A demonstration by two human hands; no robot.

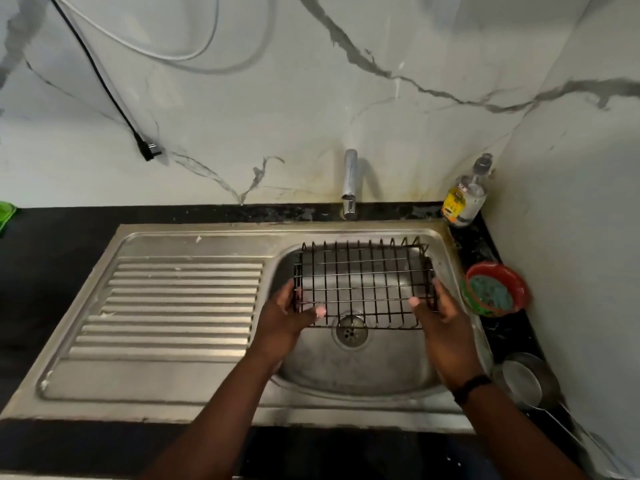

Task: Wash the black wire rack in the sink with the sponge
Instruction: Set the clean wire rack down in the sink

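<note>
While the black wire rack [363, 284] hangs over the basin of the sink [194, 375], both hands carry it by its side edges. It sits level or slightly tipped, its upright prongs along the far side near the back rim, and the drain [351, 332] shows through and just past its near edge. The left hand [289, 313] grips the left side, fingers curled round the frame with the thumb lying across the near wires. The right hand [438, 318] does the same on the right side, thumb on top and fingers wrapped behind the edge.

No water runs from the tap [349, 183] at the back wall. The sponge [491, 294], greenish-blue, lies in a small red bowl [519, 289] on the dark desk [41, 271] just right of the basin, untouched. A soap bottle [465, 199] stands in the corner behind it, and a steel pan [526, 379] rests nearer on the same side.

Washing proper looks not yet begun. The risk from here lies in freeing the right hand to fetch the sponge: held by one side only, the rack could swing down and clatter into the basin, or its prongs could catch the rim. Reaching across, the wrist might also knock the red bowl or the pan, since both sit close to the basin edge. Once wet and soapy, thin wires will likely slip through the fingers, so setting the rack down on the basin floor first seems the safer course.
</note>
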